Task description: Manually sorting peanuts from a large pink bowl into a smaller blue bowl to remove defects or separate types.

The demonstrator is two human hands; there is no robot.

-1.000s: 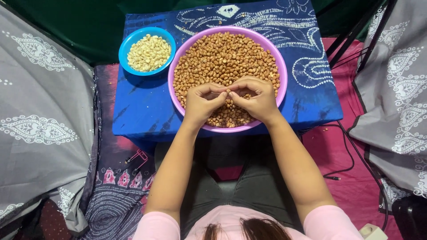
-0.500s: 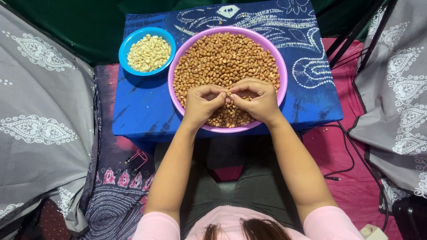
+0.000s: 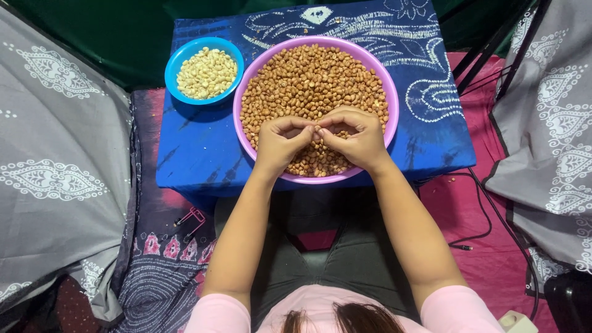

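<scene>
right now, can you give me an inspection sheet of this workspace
surface: low table under a blue patterned cloth
job's things: big pink bowl heaped with brown-skinned peanuts; small blue bowl of pale peeled peanuts to its left
clutter: small clip-like item on the floor mat, too small to tell
grippers: left hand and right hand meet over the near side of the pink bowl, fingertips pinched together, apparently on one peanut, mostly hidden
cables: black cable on the pink floor cloth at right
surroundings: grey patterned cloth on both sides, dark green backdrop, black stand legs upper right
</scene>
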